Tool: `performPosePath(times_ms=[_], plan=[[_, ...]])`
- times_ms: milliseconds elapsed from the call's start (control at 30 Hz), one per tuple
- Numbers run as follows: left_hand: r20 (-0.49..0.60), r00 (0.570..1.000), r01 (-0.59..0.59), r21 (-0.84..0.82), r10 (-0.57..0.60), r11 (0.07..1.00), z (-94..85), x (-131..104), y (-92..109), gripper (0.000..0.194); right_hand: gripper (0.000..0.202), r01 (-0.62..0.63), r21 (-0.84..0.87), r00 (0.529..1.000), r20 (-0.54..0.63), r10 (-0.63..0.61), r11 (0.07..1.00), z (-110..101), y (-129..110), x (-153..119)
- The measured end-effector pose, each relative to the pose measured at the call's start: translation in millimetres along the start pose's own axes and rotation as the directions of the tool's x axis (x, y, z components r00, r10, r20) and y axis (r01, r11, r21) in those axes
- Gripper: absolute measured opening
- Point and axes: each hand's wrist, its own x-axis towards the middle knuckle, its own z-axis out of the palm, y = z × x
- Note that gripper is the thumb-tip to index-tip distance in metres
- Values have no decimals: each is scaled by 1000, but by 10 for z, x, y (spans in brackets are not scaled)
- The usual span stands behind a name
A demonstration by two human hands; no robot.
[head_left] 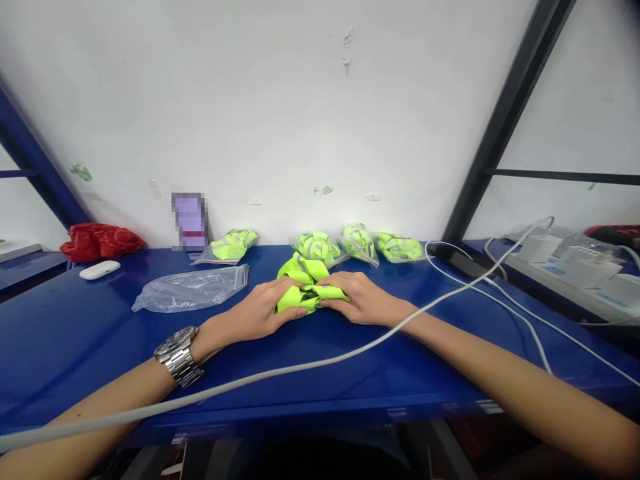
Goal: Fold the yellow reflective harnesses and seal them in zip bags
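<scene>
Cable foremost; hands hold lime fabric inside table edge.

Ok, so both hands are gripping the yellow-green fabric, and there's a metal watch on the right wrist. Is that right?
Not quite: the head view shows the metal watch on the left wrist, not the right. The left hand and right hand are indeed both gripping the yellow-green fabric.
</scene>
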Motion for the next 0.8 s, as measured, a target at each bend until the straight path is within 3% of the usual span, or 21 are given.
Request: performPosePath(times_ms=[167,300,367,500,567,633,733,800], plan=[[105,983,169,-214,-149,962,-102,8,85,42,34,-166,320,986,68,152,933,-106,-69,49],[111,973,226,-332,-200,916,-70,45,77,44,40,-242,509,970,116,213,826,-96,-38,78],[78,969,245,-321,-233,915,-32,70,57,44,40,-298,521,954,132,269,800,-75,-17,90],[-103,955,257,-173,-277,951,45,118,0,45,43,-411,429,909,131,395,805,-28,27,99],[-215,951,216,-64,-225,974,79,131,-26,47,44,-436,373,898,117,424,819,-14,47,95],[-294,951,112,49,-93,993,111,130,-44,39,44,-462,303,885,104,453,834,-10,61,89],[-293,951,-60,139,99,988,148,108,-52,28,41,-516,170,854,31,519,840,-10,75,86],[-249,961,-89,141,122,986,155,91,-47,32,37,-544,88,835,-40,548,835,3,86,89]])
